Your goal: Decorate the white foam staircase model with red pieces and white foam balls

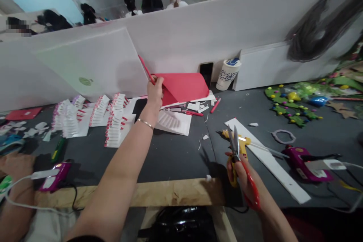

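left hand (155, 91) out at the far side of the dark table (176, 162), fingers clamped on the edge of a curled red foam sheet (181, 87), a thin red strip (146, 69) poking up from the same grip. right hand (241, 176) well apart, near the table's front edge, closed on red-handled scissors (234, 147), blades up. something yellow (243, 143) sits against the blades, too unclear to name. white foam strip (269, 162) just beside the scissors, pink glue gun (306, 164) farther right. rows of white pieces with red edges (113, 121) left of the left hand. another person's hand (17, 166) at far left, near a second pink glue gun (55, 177).
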`<state>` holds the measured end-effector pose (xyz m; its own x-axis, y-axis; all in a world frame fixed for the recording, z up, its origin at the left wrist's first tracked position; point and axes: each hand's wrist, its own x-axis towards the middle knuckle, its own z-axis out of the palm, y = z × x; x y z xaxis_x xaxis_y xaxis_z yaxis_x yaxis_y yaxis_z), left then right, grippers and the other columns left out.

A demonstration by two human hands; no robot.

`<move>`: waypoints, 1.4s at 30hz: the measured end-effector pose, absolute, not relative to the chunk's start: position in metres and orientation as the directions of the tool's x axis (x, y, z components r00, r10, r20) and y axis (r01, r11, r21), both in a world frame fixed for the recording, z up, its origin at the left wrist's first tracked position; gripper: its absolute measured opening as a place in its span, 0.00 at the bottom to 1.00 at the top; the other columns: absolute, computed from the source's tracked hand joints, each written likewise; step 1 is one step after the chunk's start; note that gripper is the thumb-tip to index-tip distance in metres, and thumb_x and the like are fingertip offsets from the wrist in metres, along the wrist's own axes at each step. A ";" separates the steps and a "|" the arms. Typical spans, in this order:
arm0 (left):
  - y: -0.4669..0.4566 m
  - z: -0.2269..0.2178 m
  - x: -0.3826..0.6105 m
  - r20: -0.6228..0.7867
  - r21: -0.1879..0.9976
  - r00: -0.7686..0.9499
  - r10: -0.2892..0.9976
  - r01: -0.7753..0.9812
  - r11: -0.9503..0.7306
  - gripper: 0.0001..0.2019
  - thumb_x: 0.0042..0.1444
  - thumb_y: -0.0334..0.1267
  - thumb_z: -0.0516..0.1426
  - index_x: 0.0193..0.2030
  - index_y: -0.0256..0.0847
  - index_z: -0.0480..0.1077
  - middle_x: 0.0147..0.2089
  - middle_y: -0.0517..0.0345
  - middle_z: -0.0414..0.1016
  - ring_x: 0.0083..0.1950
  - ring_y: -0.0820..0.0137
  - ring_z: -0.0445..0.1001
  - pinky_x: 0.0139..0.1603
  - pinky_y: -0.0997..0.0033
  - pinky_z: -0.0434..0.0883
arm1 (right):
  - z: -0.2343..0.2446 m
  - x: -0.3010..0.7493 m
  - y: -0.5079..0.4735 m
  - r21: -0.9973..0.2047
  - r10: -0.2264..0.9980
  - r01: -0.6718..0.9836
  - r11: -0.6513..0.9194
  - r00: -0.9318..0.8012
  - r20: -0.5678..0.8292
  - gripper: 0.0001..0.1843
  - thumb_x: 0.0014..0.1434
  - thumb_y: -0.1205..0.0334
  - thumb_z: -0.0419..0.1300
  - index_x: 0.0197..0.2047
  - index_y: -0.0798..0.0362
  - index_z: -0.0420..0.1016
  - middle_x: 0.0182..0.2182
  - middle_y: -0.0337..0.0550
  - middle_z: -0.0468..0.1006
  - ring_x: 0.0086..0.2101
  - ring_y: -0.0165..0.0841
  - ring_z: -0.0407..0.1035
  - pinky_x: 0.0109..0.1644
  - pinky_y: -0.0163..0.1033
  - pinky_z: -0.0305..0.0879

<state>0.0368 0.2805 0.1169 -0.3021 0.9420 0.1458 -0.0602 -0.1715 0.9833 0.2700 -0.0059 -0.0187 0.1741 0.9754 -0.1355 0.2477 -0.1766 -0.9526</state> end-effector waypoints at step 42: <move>0.088 -0.010 0.008 0.116 0.144 0.290 0.950 0.941 -0.305 0.17 0.61 0.29 0.51 0.55 0.33 0.70 0.54 0.39 0.76 0.61 0.55 0.70 0.63 0.51 0.63 | -0.031 0.253 0.045 -0.413 0.990 0.902 -0.123 0.138 0.006 0.20 0.60 0.52 0.60 0.52 0.54 0.70 0.36 0.48 0.82 0.37 0.42 0.77 0.39 0.40 0.67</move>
